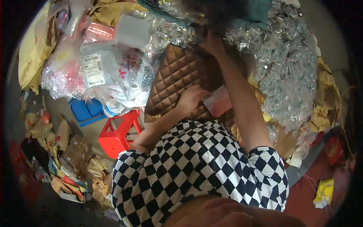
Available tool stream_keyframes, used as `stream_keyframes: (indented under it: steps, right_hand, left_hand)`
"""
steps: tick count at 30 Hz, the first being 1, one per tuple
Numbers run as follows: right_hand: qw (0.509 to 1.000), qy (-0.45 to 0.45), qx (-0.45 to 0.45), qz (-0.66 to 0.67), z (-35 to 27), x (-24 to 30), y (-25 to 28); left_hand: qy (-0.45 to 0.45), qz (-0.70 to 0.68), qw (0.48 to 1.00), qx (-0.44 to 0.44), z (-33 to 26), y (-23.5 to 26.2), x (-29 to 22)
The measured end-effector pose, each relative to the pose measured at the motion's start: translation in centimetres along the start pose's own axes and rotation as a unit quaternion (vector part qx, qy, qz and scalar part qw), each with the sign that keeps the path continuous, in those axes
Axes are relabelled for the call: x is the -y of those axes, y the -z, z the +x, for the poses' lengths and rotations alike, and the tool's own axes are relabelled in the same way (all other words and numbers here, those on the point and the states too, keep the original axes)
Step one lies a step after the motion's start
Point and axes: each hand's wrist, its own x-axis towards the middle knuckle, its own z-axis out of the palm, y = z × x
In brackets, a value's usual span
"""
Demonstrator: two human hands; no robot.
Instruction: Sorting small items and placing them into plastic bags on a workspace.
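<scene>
My left hand (192, 98) rests low over a brown quilted cushion-like piece (174, 77) in front of my lap. Its fingers are curled together, and whatever they may hold is hidden. Just right of the fingertips lies a small pale and pink packet (219, 103), partly covered by my right forearm. That arm stretches far forward, and my right hand (212, 43) is at the far edge of the quilted piece, below a dark, blurred bundle (223, 13). Shadow and the bundle hide the right fingers.
Silver tinsel (289, 68) is heaped at the right. Grey and clear plastic parcels (99, 62) pile up at the left. A red plastic stool (119, 134) and a blue one (87, 111) stand below them. Cardboard and paper scraps (77, 151) litter the left floor; a yellow packet (324, 192) lies lower right.
</scene>
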Motion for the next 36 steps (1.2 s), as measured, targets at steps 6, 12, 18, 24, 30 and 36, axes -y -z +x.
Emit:
stream_keyframes:
  steps: [6, 12, 18, 24, 30, 36]
  right_hand:
    - [0.981, 0.043, 0.191, -0.013, 0.6, -1.2, 1.2]
    - [0.976, -0.052, 0.131, 0.166, -2.1, -6.1, -1.2]
    - [0.709, -0.318, 0.153, 0.610, -1.4, 0.6, -1.8]
    - [0.838, -0.260, 0.097, 0.469, -1.0, -3.2, -2.9]
    - [0.785, -0.249, 0.139, 0.550, -8.1, -9.0, 5.9]
    - [0.800, -0.268, 0.076, 0.532, -13.8, -11.7, 12.1]
  left_hand:
    - [0.173, 0.095, 0.980, 0.009, 1.5, 3.3, -5.3]
    - [0.013, 0.191, 0.979, -0.073, 0.3, 5.8, -2.4]
    - [0.043, 0.107, 0.966, -0.233, -0.7, 5.9, -2.2]
    - [-0.096, 0.348, 0.900, -0.243, -0.1, 7.7, -2.1]
    - [-0.029, 0.306, 0.939, -0.154, 0.2, 9.4, -2.4]
    - [0.114, 0.275, 0.954, -0.030, -0.2, 7.4, -3.5]
